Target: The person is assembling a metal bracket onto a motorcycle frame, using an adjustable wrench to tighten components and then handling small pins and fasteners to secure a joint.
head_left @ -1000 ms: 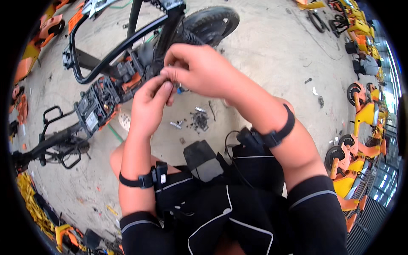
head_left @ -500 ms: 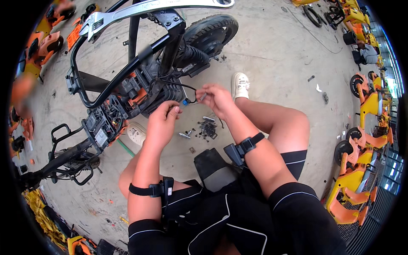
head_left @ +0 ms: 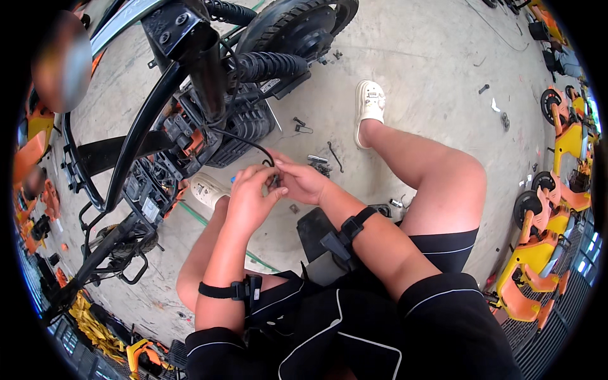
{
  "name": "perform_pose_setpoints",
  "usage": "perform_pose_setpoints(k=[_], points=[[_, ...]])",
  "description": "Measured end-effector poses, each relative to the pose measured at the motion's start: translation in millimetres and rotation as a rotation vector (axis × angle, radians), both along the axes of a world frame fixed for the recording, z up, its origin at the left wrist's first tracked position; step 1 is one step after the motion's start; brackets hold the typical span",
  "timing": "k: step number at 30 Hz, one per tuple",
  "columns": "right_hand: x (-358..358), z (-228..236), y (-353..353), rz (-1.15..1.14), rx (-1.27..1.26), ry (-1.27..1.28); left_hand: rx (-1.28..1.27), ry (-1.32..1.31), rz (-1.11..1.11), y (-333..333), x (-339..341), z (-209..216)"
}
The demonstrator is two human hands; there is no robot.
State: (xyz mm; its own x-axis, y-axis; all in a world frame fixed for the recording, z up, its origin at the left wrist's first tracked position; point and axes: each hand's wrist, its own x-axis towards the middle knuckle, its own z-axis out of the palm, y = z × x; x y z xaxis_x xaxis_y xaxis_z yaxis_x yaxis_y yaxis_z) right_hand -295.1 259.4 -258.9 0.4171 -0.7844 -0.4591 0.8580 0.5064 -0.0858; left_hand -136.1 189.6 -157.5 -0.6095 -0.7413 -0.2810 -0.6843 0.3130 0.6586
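My left hand (head_left: 252, 195) and my right hand (head_left: 301, 180) meet in front of the motorbike, fingers closed together. Between them is the end of a black cable (head_left: 245, 139), which runs down from the bike's frame. Both hands pinch it, though the fingers hide most of the end. A small blue piece (head_left: 233, 179) peeks out beside my left fingers; whether it joins the cable is hidden. The stripped motorbike (head_left: 209, 95) stands at the upper left, its black frame tube, shock absorber (head_left: 269, 65) and finned motor housing (head_left: 244, 130) exposed.
Metal sockets (head_left: 316, 158), dark bolts (head_left: 301, 123) and a bent black strip (head_left: 335, 158) lie on the concrete floor. Behind the shock absorber is the rear wheel (head_left: 297, 28). A wrench (head_left: 130, 19) rests over the frame. Yellow-orange scooters (head_left: 544, 221) line the right side.
My hands have come together and moved lower, with the cable end now between them. The view has shifted nearer the bike, and the wrench has slid mostly out of the picture.
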Motion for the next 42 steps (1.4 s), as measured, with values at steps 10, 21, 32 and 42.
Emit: perform_pose_setpoints(k=[10, 21, 32, 42], points=[[-75, -180, 29, 0.44, 0.345, 0.761, 0.228, -0.048, 0.04, -14, 5, 5], [-48, -231, 3, 0.832, 0.135, 1.83, 0.346, -0.056, 0.031, 4, 7, 13], [-67, -233, -100, 0.493, 0.109, 1.978, 0.225, -0.045, -0.013, 1, 5, 34], [-23, -303, -142, 0.516, -0.153, 2.117, 0.272, -0.075, 0.031, 8, 21, 37]])
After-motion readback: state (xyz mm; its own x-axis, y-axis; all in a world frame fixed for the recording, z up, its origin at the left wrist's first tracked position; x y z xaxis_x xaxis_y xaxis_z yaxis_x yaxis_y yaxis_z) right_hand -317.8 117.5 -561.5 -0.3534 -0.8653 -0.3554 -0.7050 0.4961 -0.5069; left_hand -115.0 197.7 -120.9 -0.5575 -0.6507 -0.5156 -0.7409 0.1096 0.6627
